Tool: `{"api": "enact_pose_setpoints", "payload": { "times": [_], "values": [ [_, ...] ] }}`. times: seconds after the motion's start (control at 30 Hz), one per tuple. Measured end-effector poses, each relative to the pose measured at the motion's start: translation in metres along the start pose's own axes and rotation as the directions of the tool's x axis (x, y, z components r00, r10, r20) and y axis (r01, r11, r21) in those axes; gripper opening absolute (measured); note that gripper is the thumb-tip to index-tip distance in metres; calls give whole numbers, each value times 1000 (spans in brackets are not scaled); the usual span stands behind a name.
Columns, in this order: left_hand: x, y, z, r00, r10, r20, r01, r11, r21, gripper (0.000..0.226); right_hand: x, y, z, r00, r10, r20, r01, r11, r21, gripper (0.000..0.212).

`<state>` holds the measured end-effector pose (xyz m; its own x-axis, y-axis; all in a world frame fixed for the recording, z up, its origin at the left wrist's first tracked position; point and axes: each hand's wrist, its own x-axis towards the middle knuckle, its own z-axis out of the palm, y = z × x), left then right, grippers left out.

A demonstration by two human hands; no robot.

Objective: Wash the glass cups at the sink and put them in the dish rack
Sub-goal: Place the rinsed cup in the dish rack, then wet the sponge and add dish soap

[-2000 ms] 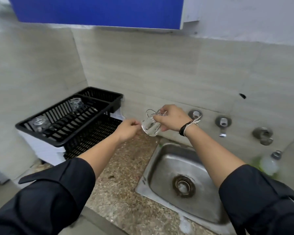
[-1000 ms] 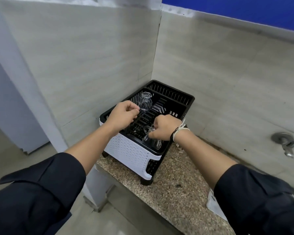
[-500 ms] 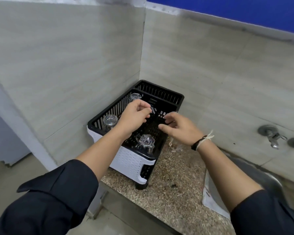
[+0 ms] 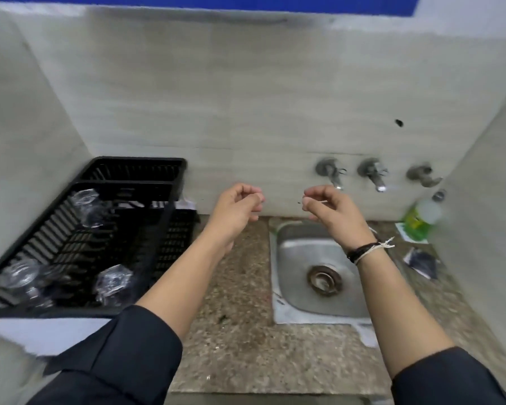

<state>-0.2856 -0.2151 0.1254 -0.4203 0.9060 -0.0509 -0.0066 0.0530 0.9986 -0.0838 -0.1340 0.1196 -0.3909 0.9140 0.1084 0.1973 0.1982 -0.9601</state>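
Your left hand (image 4: 237, 207) hangs in the air above the speckled granite countertop (image 4: 240, 340), between the black slatted plastic dish rack (image 4: 155, 229) and the stainless steel sink (image 4: 295, 285). Its fingers are loosely curled and hold nothing. Your right hand (image 4: 330, 213), with a dark band and a white string at the wrist, hovers over the back edge of the sink; its fingers are loosely curled too, thumb close to the fingertips, and nothing shows between them.

Three clear glass cups sit upside down in the dish rack: one (image 4: 86, 204) towards the back by the left wall, one (image 4: 19, 276) at the near left corner, and one (image 4: 113, 283) at the near right side.

Three metal taps (image 4: 373, 172) stick out of the pale tiled wall behind the sink. A green dish-soap bottle (image 4: 421, 219) stands in the far right corner of the countertop, with a dark crumpled wrapper (image 4: 421, 261) lying nearer to you, just beside the sink.
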Motion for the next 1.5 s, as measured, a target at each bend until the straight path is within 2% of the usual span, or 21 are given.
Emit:
{"api": "enact_pose_setpoints", "payload": {
  "times": [0.13,0.23,0.33,0.4,0.43,0.53,0.6,0.7,0.83,1.0,1.03,1.1,1.17,1.23,1.3,1.33,1.4,1.5],
  "values": [
    [20,-24,98,994,-82,75,81,997,22,14,3,45,-78,994,81,-71,-81,997,4,14],
    [33,-39,175,982,-143,126,138,989,46,15,9,89,-133,977,164,-133,-165,986,2,7],
    [48,-57,243,965,-203,167,192,978,77,15,19,147,-188,952,228,-202,-254,961,-112,16],
    [57,-71,281,954,-238,183,223,970,100,14,26,188,-222,933,270,-238,-320,924,-208,9],
    [61,-79,298,949,-252,190,233,965,117,13,29,208,-238,921,291,-257,-355,900,-251,5],
    [71,-101,339,938,-286,197,256,953,165,14,40,255,-281,872,378,-312,-483,774,-410,17],
    [76,-113,355,928,-315,199,277,941,196,14,48,283,-304,874,407,-265,-484,679,-553,19],
    [80,-126,369,919,-340,201,294,929,224,13,59,308,-326,906,392,-163,-375,562,-737,34],
    [87,-128,371,930,-320,180,272,930,248,10,69,323,-335,860,504,-82,-286,344,-894,36],
    [100,-112,365,959,-246,141,194,932,305,11,67,330,-341,838,526,-148,-294,205,-934,67],
    [103,-108,361,965,-227,131,173,926,334,11,68,329,-341,831,534,-155,-299,195,-934,66],
    [111,-101,355,981,-161,111,106,915,390,9,70,321,-342,838,532,-120,-276,224,-935,49],
    [119,-92,349,994,-55,99,3,885,465,15,73,308,-340,847,526,-80,-300,348,-888,34],
    [126,-81,348,993,50,107,-99,845,525,32,73,294,-335,824,558,-100,-434,506,-745,31],
    [131,-70,349,979,156,132,-204,788,580,47,72,283,-322,790,608,-76,-588,719,-371,27],
    [134,-64,348,963,225,146,-267,739,618,53,72,274,-313,772,635,-31,-633,763,-132,27],
    [144,-56,347,913,362,189,-382,592,710,56,77,259,-294,766,642,38,-636,747,192,30],
    [166,-48,338,861,414,296,-460,382,802,38,89,235,-268,788,611,74,-583,703,407,18]
  ]
}}
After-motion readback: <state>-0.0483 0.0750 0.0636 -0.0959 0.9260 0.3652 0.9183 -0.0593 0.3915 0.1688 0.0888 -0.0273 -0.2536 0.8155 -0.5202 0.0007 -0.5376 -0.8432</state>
